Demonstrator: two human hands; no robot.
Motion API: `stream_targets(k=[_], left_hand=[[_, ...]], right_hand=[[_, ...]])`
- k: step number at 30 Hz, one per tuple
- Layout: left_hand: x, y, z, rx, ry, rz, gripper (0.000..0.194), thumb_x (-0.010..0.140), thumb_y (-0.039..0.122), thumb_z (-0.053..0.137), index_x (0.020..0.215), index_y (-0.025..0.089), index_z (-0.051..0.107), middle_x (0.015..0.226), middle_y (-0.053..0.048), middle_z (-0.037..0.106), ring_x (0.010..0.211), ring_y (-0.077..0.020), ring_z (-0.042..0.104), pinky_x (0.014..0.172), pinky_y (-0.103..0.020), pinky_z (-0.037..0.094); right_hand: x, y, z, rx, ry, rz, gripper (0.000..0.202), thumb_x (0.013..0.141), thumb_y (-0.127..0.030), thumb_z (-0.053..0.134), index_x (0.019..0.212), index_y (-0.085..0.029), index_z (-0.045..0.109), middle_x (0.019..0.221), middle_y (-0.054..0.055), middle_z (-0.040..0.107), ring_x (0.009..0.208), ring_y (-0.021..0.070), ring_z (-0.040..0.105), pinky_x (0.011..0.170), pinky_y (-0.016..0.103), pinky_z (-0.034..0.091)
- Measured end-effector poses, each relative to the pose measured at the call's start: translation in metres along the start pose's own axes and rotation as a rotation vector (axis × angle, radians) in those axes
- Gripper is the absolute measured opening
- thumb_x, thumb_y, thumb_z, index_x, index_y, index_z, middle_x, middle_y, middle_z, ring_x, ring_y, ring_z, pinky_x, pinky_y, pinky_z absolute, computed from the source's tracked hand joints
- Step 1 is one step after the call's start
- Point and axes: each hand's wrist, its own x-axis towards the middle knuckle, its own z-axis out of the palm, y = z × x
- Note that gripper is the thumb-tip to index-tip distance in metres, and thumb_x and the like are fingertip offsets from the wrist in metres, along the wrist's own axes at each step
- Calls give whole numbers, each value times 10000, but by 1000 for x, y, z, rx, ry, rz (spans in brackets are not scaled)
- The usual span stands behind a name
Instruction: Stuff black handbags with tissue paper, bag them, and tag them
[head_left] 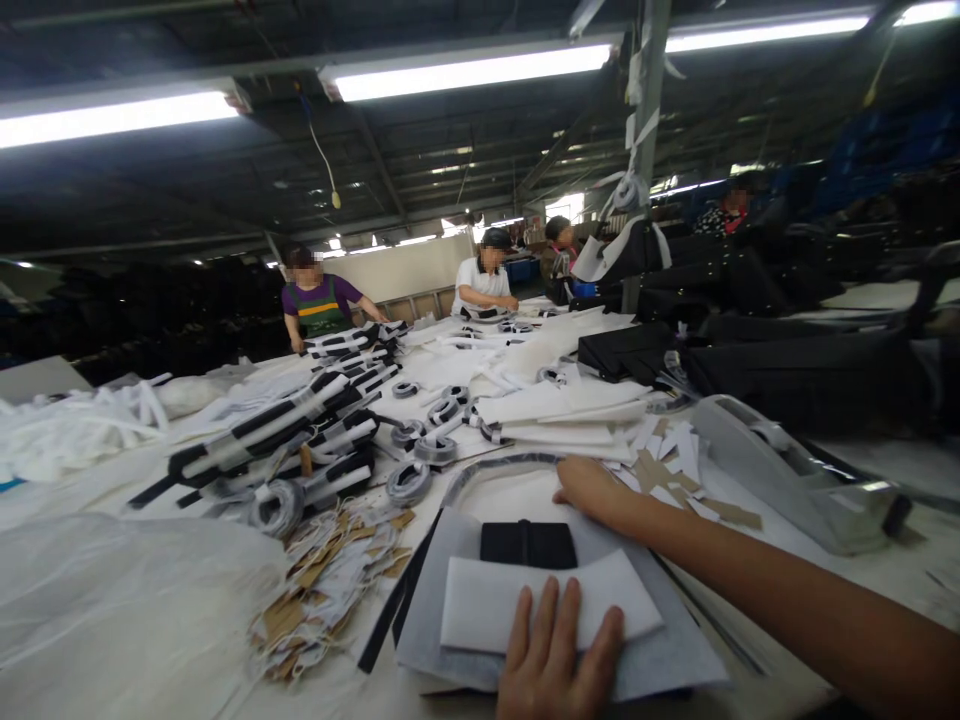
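My left hand [559, 655] lies palm down with fingers spread on a folded white foam sheet [465, 605]. Under the foam is a pale tissue-like sheet [427, 640], laid over a dark flat item whose black edges and strips show at the sides. Just beyond the foam, a black rectangular piece with a narrow band [525, 543] is exposed. My right hand [592, 488] reaches across from the right, its fingers closed at the curved, wrapped handle [499, 463] that arches beyond the sheet. Its fingertips are partly hidden.
Tags with strings [319, 590] lie in a pile at left, beside wrapped black straps [262, 430] and coiled rolls [409, 483]. Card scraps [675, 465] and a grey tape dispenser-like object [787, 470] lie at right. Several people work beyond, including one in white [480, 285].
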Motion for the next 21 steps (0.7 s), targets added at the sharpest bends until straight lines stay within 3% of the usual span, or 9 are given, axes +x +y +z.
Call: stream_targets(k=[4,9,14,17,19,21], left_hand=[[-3,5,4,-20,17,-29,265,1000,314,533,1191,384,702,1156,-3,745,1168,-188,661,1159,-400,382],[2,3,5,-23,93,-71,258,995,315,545,1179,394,707,1097,3,761,1112,-175,686,1154,-390,389],[14,-5,-15,3,-135,70,314,1015,320,493,1285,369,647,1183,2,734,1143,-173,670,1187,-376,333],[19,-8,-24,16,-193,74,334,1023,309,466,1310,370,625,1221,3,719,1172,-180,655,1176,-376,346],[20,-8,-25,17,-196,76,340,1023,302,463,1318,370,618,1223,2,718,1177,-183,653,1165,-379,361],[20,-8,-25,18,-197,80,344,1023,293,463,1323,367,614,1221,-2,719,1179,-185,653,1159,-383,371]], right_hand=[[4,-2,4,-34,-37,37,326,962,-354,635,1222,-159,615,1228,97,632,1041,229,646,884,433,560],[-12,5,1,53,38,-35,266,966,-360,626,1142,-161,643,1163,75,656,1015,215,647,888,435,551],[-13,15,-4,321,159,-57,155,969,-303,570,942,-157,616,870,43,695,772,165,666,740,332,554],[-13,15,-17,530,200,-72,123,943,-261,519,835,-200,518,729,23,703,668,156,695,631,266,553],[-20,11,-29,647,255,-105,140,919,-281,533,814,-218,466,828,40,740,741,168,734,660,264,572],[-38,4,-43,731,333,-151,184,893,-332,585,821,-225,454,1064,73,745,828,173,746,739,284,585]])
